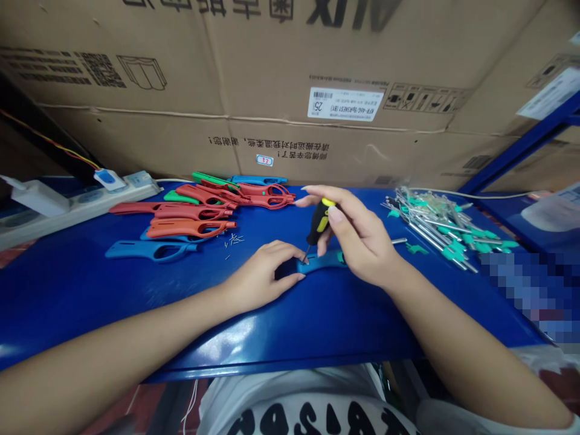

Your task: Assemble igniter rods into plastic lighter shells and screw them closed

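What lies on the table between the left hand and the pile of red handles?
Head view: a few small loose screws, nearer the red handles than the left hand.

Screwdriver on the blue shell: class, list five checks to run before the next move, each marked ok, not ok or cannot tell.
1. Right hand grips the screwdriver: ok.
2. Screwdriver tip meets the blue shell: ok.
3. Tip seated in a screw head: cannot tell, too small.
4. Left hand pins the blue shell on the table: ok.
5. Loose screws lie close beside the left hand: ok.
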`<state>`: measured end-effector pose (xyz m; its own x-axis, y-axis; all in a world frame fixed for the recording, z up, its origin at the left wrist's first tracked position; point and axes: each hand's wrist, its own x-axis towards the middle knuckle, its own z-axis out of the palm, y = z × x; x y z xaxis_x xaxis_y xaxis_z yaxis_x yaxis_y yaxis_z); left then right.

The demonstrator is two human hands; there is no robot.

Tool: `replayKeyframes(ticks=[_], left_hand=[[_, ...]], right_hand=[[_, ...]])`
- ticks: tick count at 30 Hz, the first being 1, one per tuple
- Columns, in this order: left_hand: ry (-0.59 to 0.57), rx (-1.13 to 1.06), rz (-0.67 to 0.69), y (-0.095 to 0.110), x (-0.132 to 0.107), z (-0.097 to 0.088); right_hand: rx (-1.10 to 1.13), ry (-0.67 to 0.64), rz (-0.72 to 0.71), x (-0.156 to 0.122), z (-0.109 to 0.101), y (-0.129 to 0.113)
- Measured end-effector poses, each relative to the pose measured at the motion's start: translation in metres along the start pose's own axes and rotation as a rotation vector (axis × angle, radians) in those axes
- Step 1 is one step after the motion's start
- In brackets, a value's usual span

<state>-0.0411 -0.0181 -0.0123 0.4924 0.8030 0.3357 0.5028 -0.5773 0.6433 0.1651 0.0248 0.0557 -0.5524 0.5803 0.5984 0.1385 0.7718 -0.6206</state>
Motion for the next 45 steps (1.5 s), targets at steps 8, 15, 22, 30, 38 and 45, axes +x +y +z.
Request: replayKeyframes(ticks=[8, 15, 22, 30, 38, 45], left_hand=[[-0.005, 0.001, 0.0, 0.0, -0.0001, -0.0001], [-0.004, 0.002, -0.004, 0.0009, 0.0003, -0.0004], [-0.005, -0.002, -0.003, 0.001, 0.0007, -0.0003], [-0.005, -0.002, 0.004, 0.0001, -0.0001, -0.0001], [0.0, -0.008, 0.015, -0.0003, 0.0005, 0.0003], [0.002, -0.003, 0.005, 0.0018, 0.001, -0.0006]], right_hand=[[-0.169, 0.118, -0.082, 0.0005, -0.0034, 0.0023], [-0.112, 0.056, -0.097, 0.0015, -0.0032, -0.0002], [0.025, -0.047, -0.04, 0.0013, -0.0051, -0.002], [-0.144, 0.072, -0.072, 0.0013, -0.0039, 0.0034], [-0.236, 0.122, -0.122, 0.0021, -0.0005, 0.0026], [-0.051, -0.032, -0.082, 0.0036, -0.0079, 0.0017]])
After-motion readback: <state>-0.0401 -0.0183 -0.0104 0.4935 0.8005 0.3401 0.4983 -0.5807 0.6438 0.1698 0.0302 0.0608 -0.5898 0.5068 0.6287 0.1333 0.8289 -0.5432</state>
